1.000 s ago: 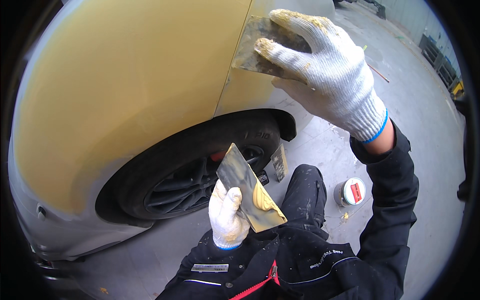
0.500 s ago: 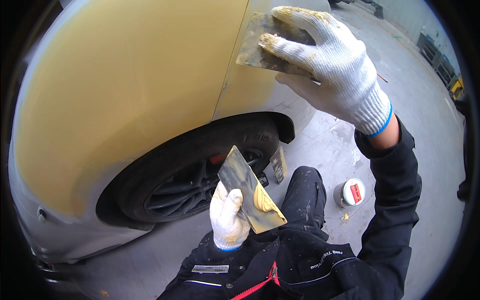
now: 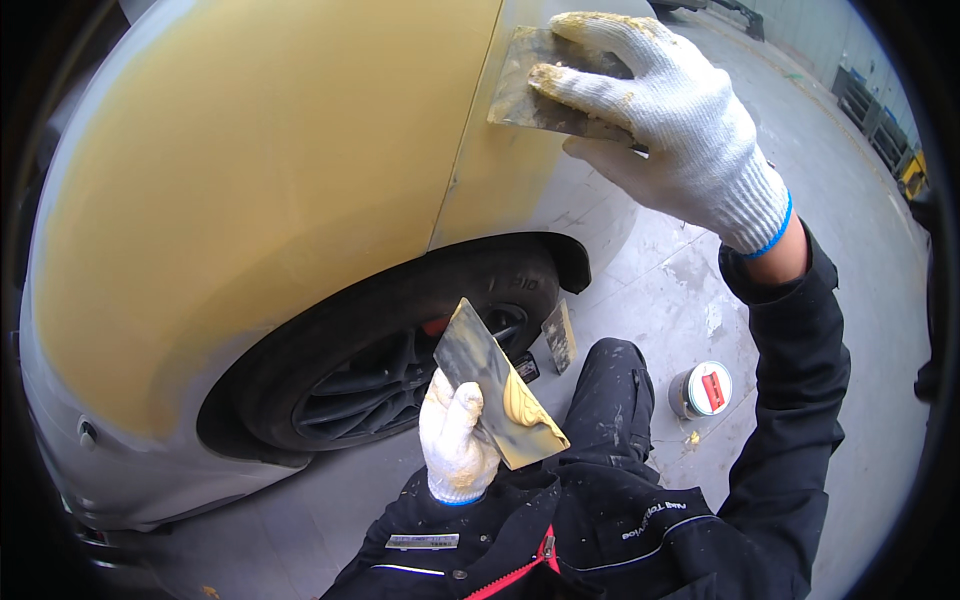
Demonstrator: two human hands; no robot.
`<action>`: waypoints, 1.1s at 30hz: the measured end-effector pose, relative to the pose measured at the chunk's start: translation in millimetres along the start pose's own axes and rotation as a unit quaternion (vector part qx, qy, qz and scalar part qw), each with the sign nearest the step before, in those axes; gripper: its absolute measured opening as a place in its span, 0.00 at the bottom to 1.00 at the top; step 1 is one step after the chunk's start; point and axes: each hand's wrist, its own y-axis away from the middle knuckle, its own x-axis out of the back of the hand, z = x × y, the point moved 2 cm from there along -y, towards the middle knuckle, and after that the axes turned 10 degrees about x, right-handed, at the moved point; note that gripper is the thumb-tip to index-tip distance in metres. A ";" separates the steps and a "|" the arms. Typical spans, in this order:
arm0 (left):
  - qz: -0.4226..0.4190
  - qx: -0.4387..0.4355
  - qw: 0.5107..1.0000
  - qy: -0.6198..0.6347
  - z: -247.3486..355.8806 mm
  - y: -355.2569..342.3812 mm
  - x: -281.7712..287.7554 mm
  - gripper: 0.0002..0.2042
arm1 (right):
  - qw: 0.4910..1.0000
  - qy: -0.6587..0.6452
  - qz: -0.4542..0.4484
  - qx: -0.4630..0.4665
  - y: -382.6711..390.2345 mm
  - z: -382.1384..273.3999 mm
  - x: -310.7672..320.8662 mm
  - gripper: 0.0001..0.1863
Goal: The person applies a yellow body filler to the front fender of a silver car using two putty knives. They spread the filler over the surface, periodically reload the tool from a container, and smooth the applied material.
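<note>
My right hand [image 3: 670, 110], in a white knit glove with yellow-stained fingertips, grips a flat putty spreader [image 3: 525, 90]. Its blade lies at the car body panel [image 3: 300, 130], just right of the vertical panel seam; whether the edge touches cannot be made out. Yellow filler coats much of that panel. Low in front of my chest, my gloved left hand [image 3: 458, 440] holds a second flat plate, a putty spreader [image 3: 485, 375], pinched at its lower left edge. A thick lump of yellow putty [image 3: 525, 405] sits along that plate's right side.
Below the panel is a black wheel [image 3: 390, 360] in its arch. Another spreader [image 3: 560, 335] leans upright by the tyre. A round can [image 3: 702, 390] with a red label stands on the grey floor [image 3: 790, 420], right of my knee. Dark equipment [image 3: 870, 110] lines the far wall.
My right hand and its spreader have shifted slightly right in the picture, as has the car panel. My left hand keeps the putty-loaded plate in nearly the same place.
</note>
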 end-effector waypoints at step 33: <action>0.029 -0.034 0.998 -0.054 -7.2 10.5 19.6 0.21 | 0.974 -0.166 0.023 -0.149 48.5 31.7 9.2 0.32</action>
